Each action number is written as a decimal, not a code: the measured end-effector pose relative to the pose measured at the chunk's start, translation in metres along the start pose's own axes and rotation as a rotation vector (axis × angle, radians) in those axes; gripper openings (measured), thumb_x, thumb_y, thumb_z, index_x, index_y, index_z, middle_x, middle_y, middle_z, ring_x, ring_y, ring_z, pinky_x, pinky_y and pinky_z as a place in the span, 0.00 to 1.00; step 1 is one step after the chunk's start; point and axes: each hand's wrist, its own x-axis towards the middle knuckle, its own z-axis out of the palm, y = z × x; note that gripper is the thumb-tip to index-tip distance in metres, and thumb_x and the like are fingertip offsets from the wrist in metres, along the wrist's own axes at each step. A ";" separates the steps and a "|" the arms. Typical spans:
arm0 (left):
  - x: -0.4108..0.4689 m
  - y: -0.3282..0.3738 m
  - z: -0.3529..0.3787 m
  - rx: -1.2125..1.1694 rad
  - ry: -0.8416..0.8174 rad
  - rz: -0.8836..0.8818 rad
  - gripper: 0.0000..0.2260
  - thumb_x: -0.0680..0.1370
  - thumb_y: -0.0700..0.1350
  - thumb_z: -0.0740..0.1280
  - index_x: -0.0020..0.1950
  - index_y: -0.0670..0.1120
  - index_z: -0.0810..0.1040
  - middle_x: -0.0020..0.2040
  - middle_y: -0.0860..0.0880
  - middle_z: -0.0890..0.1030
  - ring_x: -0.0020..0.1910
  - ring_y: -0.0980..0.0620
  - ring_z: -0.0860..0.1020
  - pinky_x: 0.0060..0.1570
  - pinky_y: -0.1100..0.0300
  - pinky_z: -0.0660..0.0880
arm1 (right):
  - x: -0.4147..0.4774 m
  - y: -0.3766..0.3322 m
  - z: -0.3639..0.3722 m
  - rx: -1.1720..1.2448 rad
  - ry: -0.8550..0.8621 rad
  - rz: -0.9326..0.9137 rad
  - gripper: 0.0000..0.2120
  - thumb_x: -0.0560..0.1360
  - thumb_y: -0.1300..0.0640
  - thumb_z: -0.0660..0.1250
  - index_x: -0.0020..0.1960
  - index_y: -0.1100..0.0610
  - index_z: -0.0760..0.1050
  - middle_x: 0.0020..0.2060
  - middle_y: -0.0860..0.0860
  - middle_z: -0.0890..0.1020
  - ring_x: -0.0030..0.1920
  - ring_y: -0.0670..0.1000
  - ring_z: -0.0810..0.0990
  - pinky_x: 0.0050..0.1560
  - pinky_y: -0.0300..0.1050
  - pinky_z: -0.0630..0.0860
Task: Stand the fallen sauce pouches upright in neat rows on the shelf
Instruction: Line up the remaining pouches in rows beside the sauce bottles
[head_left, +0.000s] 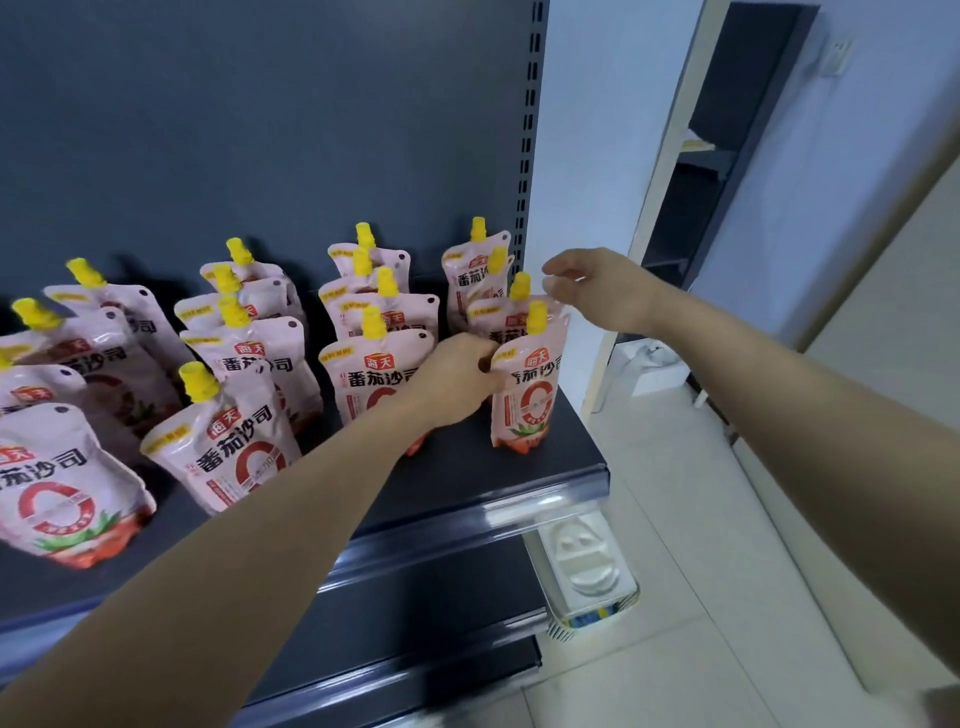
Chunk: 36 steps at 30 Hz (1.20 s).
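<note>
Left hand (457, 376): closed, fingers pinching the left edge of the front pouch (527, 384) in the rightmost row.
Right hand (592, 291): loosely open, holding nothing, hovering just above and right of that pouch's yellow cap (536, 317).
Front pouch: upright, near the shelf's (467, 467) right front corner.
Other pouches (228, 436): upright in rows running back toward the shelf's rear edge, several leaning at the left end.

The dark shelf (561, 457) carried pink sauce pouches (363, 379) with yellow caps, standing upright in several rows running front to back, the left ones leaning.
</note>
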 end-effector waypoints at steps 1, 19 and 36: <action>0.001 -0.001 0.000 -0.024 0.005 -0.006 0.07 0.75 0.42 0.66 0.45 0.39 0.80 0.44 0.41 0.83 0.43 0.47 0.79 0.44 0.52 0.76 | 0.002 0.004 0.002 0.010 -0.034 0.019 0.20 0.80 0.54 0.59 0.70 0.58 0.68 0.67 0.55 0.74 0.65 0.55 0.73 0.57 0.40 0.67; -0.032 0.005 -0.003 -0.277 -0.063 -0.119 0.06 0.74 0.36 0.68 0.43 0.46 0.82 0.48 0.44 0.84 0.48 0.49 0.82 0.49 0.56 0.80 | 0.043 0.038 0.018 0.185 -0.228 -0.034 0.10 0.77 0.59 0.66 0.45 0.67 0.79 0.39 0.55 0.82 0.42 0.52 0.80 0.51 0.45 0.81; -0.033 0.003 0.000 -0.201 0.009 -0.105 0.09 0.72 0.37 0.70 0.50 0.48 0.82 0.47 0.53 0.83 0.44 0.61 0.79 0.45 0.73 0.74 | 0.043 0.039 0.021 0.211 -0.342 -0.145 0.11 0.77 0.59 0.66 0.55 0.64 0.80 0.43 0.50 0.81 0.45 0.51 0.80 0.50 0.44 0.79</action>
